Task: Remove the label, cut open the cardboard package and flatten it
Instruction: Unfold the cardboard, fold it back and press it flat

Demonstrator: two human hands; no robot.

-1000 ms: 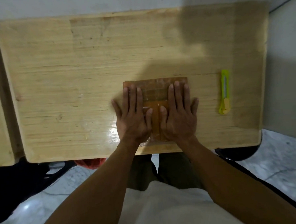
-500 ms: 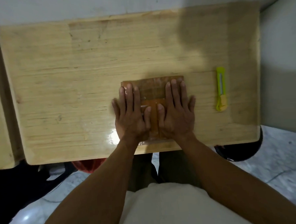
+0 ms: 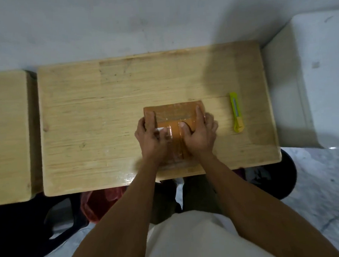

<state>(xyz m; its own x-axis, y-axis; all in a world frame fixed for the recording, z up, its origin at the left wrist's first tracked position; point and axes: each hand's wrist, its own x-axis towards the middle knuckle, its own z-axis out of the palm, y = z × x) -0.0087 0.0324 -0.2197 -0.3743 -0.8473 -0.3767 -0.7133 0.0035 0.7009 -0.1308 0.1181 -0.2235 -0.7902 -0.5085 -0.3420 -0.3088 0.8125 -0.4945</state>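
Note:
A brown cardboard package (image 3: 174,112) wrapped in shiny clear tape lies near the front edge of a wooden table (image 3: 97,116). My left hand (image 3: 152,139) grips its left side, fingers curled over the edge, thumb on top near a small white patch. My right hand (image 3: 199,135) grips the right side the same way, its thumb pressed on the top face. A yellow-green utility knife (image 3: 236,113) lies on the table to the right of the package, a hand's width from my right hand.
A second wooden table (image 3: 8,133) stands to the left with a narrow gap between. A white block (image 3: 307,81) borders the right side, a white wall (image 3: 139,21) the back. Under the table are a red bag (image 3: 101,200) and a dark round stool (image 3: 285,177).
Both hands were lying flat on top of the package; now they have moved apart and closed around its left and right sides. The camera has pulled back, showing more wall.

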